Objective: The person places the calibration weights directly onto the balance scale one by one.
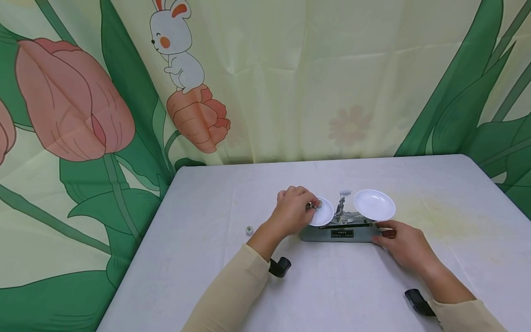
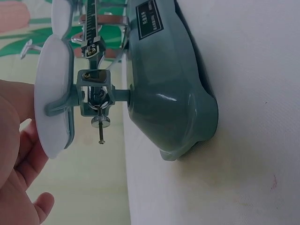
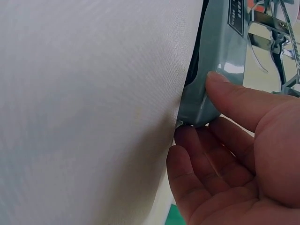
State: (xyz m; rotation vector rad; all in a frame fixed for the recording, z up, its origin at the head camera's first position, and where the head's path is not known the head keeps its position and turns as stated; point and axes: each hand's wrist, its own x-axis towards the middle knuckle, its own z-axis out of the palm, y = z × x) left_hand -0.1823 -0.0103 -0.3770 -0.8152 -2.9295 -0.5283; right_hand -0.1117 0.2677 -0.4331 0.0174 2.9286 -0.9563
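Observation:
A grey-green balance scale (image 1: pixel 319 234) stands on the table, its left pan (image 1: pixel 325 214) and right pan (image 1: pixel 374 204) both white. Over the left pan, my left hand (image 1: pixel 295 210) pinches a small shiny object (image 1: pixel 312 206), largely covered by the fingers. In the left wrist view, that hand (image 2: pixel 21 164) is beside the white pan (image 2: pixel 51 98), whose underside hides the fingertips. My right hand (image 1: pixel 406 244) grips the right end of the base, with the thumb on its front face. Seen from the right wrist, the fingers curl around the end of the base (image 3: pixel 220 51).
A small round clear object (image 1: pixel 249 230) with a greenish centre sits on the white table (image 1: pixel 332 295), left of the left forearm. A printed curtain (image 1: pixel 290 83) with tulips and a rabbit hangs behind the table's back edge.

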